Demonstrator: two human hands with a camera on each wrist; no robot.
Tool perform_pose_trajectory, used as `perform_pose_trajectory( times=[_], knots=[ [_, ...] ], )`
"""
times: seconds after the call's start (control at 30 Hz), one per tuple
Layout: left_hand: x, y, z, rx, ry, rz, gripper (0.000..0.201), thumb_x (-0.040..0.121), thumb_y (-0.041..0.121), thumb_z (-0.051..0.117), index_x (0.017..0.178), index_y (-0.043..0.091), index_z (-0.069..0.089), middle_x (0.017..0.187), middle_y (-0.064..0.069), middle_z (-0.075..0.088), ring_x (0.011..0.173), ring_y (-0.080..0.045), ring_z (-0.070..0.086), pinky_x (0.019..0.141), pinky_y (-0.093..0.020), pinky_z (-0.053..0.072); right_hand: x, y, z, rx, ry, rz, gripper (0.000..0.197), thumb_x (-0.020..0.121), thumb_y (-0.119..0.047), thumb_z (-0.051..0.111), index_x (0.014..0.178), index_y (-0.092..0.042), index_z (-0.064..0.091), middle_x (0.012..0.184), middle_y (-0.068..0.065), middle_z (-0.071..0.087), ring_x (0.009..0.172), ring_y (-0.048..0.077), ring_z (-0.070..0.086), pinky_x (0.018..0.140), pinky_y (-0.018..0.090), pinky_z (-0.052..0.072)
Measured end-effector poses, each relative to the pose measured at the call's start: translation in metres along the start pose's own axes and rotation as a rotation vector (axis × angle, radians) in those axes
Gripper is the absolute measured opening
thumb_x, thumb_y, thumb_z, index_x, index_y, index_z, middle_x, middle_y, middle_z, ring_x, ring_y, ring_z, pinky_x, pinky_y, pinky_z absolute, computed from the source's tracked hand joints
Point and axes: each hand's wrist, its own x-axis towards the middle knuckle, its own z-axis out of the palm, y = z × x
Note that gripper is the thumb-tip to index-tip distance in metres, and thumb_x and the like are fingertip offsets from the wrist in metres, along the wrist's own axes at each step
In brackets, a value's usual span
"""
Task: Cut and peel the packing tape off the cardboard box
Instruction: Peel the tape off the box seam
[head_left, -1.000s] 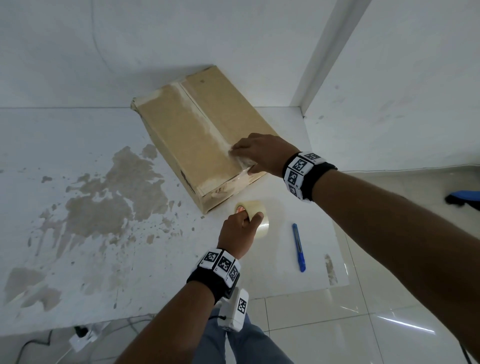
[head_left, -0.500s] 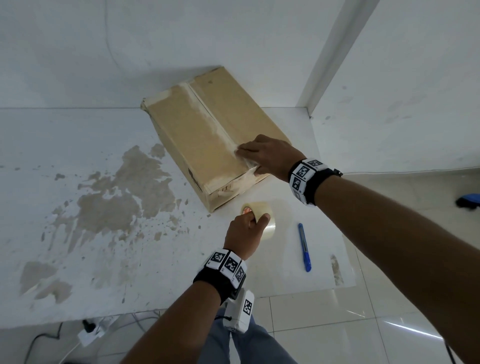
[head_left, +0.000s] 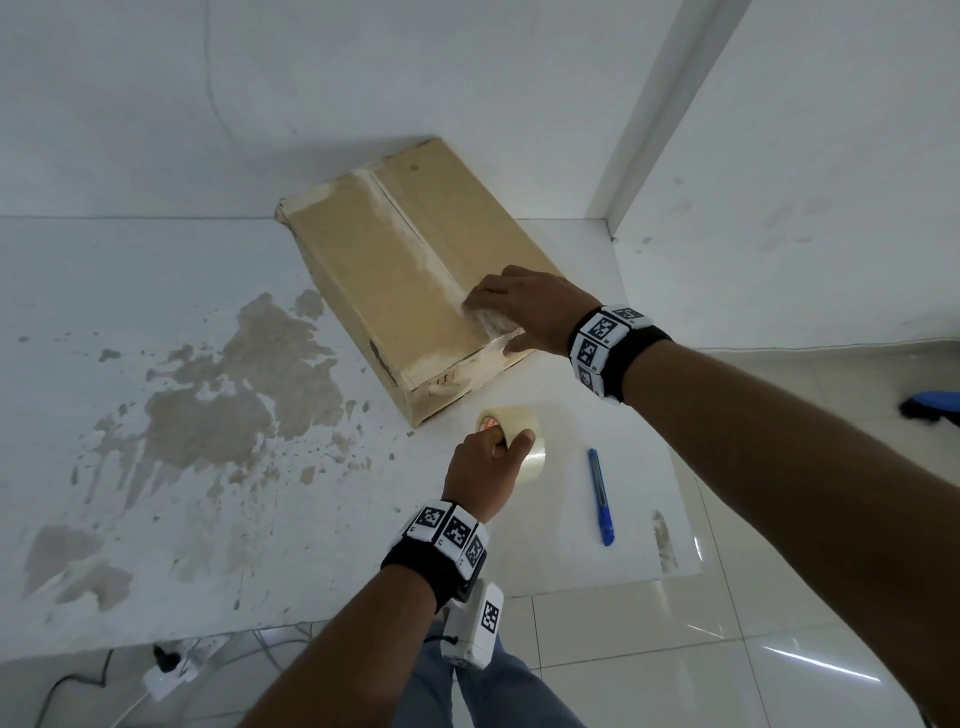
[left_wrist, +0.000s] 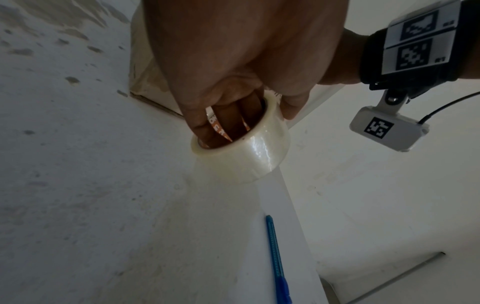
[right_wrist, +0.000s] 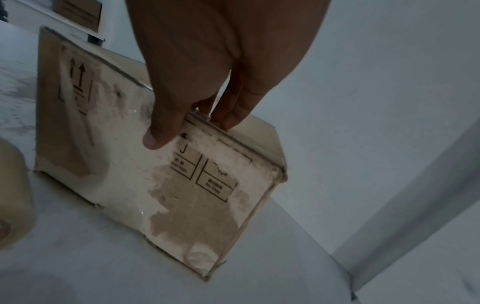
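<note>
The cardboard box (head_left: 395, 280) lies on the white table (head_left: 156, 291), a strip of clear packing tape (head_left: 415, 244) running along its top seam. My right hand (head_left: 524, 312) rests on the near end of that seam, fingers straight on the tape, with the thumb (right_wrist: 155, 135) pressed on the box's (right_wrist: 182, 205) end face. Just in front of the box, my left hand (head_left: 485, 467) grips a roll of clear tape (head_left: 524, 431). Its fingers pass through the core of the tape roll (left_wrist: 249, 156) and the thumb is outside. A blue utility knife (head_left: 600, 499) lies untouched to the right.
Brown stains (head_left: 223, 410) mark the table's left half. A white wall stands close behind the box, with a pillar (head_left: 654, 119) at the back right. The table's front edge is near my body. A power strip and cables (head_left: 166, 675) lie on the tiled floor.
The head view has shifted a little. Both hands keep their places: the right on the near end of the box's seam, the left on the tape roll.
</note>
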Motion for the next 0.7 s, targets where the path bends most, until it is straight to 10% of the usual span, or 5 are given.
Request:
perform_pose_trajectory(
  times=[0.3, 0.7],
  knots=[
    [0.003, 0.001, 0.000, -0.009, 0.011, -0.006, 0.055, 0.088, 0.050, 0.051, 0.090, -0.002, 0.068, 0.082, -0.019, 0.071, 0.076, -0.024, 0.057, 0.068, -0.029, 0.043, 0.010, -0.011, -0.004, -0.037, 0.011, 0.043, 0.067, 0.074, -0.064, 0.071, 0.121, -0.018, 0.059, 0.115, -0.002, 0.056, 0.099, 0.021, 0.051, 0.070, 0.034, 0.048],
    [0.010, 0.002, 0.002, 0.000, 0.002, 0.034, 0.056, 0.088, 0.051, 0.048, 0.089, -0.002, 0.068, 0.079, -0.017, 0.071, 0.080, -0.030, 0.061, 0.069, -0.029, 0.044, 0.008, -0.014, 0.000, -0.007, -0.001, 0.068, 0.061, 0.076, -0.048, 0.078, 0.125, -0.016, 0.059, 0.120, 0.000, 0.055, 0.102, 0.024, 0.051, 0.077, 0.039, 0.051]
  ],
)
